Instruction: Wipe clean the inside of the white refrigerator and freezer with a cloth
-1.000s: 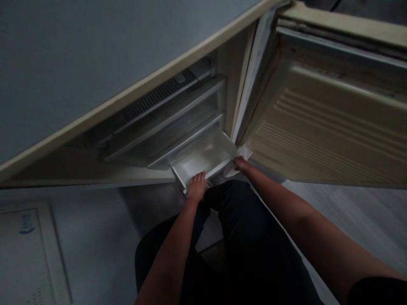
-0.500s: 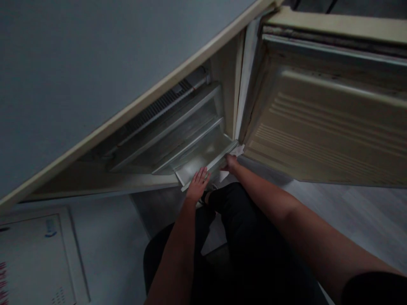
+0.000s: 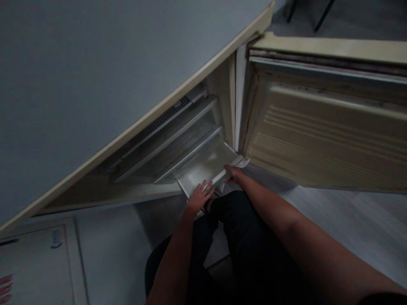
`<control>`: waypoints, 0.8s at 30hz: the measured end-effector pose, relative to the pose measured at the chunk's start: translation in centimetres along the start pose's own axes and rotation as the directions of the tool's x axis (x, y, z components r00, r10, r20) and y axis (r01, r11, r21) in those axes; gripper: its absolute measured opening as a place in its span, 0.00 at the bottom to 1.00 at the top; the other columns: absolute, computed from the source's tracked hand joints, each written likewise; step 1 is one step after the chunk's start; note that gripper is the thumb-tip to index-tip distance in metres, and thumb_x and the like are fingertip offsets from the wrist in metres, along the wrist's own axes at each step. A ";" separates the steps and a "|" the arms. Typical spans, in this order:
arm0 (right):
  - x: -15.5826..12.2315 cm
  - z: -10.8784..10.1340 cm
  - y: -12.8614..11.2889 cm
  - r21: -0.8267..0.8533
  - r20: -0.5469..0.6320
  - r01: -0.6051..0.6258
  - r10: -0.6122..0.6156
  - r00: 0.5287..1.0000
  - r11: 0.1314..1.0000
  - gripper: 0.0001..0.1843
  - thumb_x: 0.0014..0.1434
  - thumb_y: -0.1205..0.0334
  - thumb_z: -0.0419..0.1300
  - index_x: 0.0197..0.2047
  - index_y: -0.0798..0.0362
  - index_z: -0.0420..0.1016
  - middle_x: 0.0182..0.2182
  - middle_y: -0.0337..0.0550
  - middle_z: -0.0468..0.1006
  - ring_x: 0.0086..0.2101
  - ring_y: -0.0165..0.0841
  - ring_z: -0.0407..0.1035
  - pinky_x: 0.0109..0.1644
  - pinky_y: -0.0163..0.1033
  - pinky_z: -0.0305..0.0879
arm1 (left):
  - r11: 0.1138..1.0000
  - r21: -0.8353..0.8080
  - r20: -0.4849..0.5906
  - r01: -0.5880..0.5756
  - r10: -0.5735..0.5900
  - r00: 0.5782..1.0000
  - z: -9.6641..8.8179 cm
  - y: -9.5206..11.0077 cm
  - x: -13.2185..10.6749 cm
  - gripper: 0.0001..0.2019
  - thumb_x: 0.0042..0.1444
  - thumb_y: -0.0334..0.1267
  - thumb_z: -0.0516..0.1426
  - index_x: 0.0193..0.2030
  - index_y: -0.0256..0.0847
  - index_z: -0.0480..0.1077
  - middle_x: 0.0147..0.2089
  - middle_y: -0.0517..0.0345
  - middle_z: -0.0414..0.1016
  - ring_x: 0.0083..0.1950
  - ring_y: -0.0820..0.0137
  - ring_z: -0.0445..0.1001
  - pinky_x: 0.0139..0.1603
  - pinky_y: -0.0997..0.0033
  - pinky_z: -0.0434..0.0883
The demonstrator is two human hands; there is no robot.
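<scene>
The left hand (image 3: 199, 197) lies flat with its fingers spread on the near front edge of a translucent, whitish plastic drawer (image 3: 203, 167). The drawer sits partly pulled out at the bottom of a small open refrigerator. To the right of it, the right hand (image 3: 233, 173) rests on the drawer's right front corner, with a crumpled white cloth or paper (image 3: 244, 162) just beyond its fingers. The light is too dim to tell whether this hand clamps the rim or the cloth. The two hands are apart, one toward each end of the drawer front.

At the far left, low down, is a white panel with blue and red print (image 3: 32, 262) (the lettering is too blurred to read). Above it the grey bench with a cream edge (image 3: 95, 63) covers the refrigerator. Under the bench, clear shelves (image 3: 181, 131) stack above the drawer. Near the camera, black trousers (image 3: 251, 241) fill the space between the forearms. On the right the cream, ribbed inner face of the refrigerator door (image 3: 318, 135) stands swung open over a pale wood-grain floor (image 3: 356, 220).
</scene>
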State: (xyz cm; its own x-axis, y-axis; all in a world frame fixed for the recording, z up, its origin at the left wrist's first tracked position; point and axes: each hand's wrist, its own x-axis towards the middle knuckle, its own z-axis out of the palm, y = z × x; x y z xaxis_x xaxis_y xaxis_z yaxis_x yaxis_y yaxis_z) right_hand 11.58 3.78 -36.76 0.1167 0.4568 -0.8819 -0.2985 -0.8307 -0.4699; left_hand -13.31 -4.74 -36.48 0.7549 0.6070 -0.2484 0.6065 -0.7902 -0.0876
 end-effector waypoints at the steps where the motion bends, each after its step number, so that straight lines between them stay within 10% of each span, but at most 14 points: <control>1: 0.1 0.1 0.0 -0.013 0.007 -0.004 0.004 1.000 1.000 0.23 0.58 0.55 0.68 0.52 0.57 0.71 0.38 0.47 0.77 0.34 0.34 0.74 0.31 0.38 0.77 | 1.000 0.004 0.014 -0.018 0.018 1.000 -0.2 -0.8 -0.2 0.31 0.64 0.24 0.50 0.72 0.49 0.62 0.79 0.51 0.49 0.77 0.53 0.55 0.69 0.46 0.67; 13: 1.6 3.8 -2.7 -0.106 0.030 0.220 -0.218 0.976 0.970 0.20 0.62 0.56 0.65 0.56 0.50 0.72 0.53 0.49 0.76 0.42 0.34 0.75 0.39 0.35 0.76 | 0.980 -0.089 0.018 0.178 -0.177 0.984 -0.6 -3.1 -0.2 0.32 0.65 0.25 0.43 0.77 0.36 0.50 0.79 0.49 0.48 0.80 0.61 0.42 0.77 0.44 0.52; 24: 0.2 10.1 -3.5 -0.049 0.170 0.143 -0.133 0.976 0.989 0.14 0.66 0.57 0.60 0.51 0.57 0.74 0.41 0.49 0.80 0.38 0.37 0.76 0.42 0.46 0.79 | 0.928 -0.082 0.016 0.362 -0.362 0.932 -1.9 -6.3 -1.8 0.33 0.64 0.22 0.40 0.76 0.33 0.50 0.79 0.49 0.49 0.80 0.66 0.43 0.79 0.49 0.47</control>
State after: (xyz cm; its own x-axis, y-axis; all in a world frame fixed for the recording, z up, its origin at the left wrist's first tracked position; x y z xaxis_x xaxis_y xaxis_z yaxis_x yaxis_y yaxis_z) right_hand 3.13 9.99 -34.91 -0.0073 0.6103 -0.7921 -0.2317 -0.7716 -0.5924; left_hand -18.04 -0.68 -33.65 0.4798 0.8507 -0.2147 0.8573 -0.5066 -0.0919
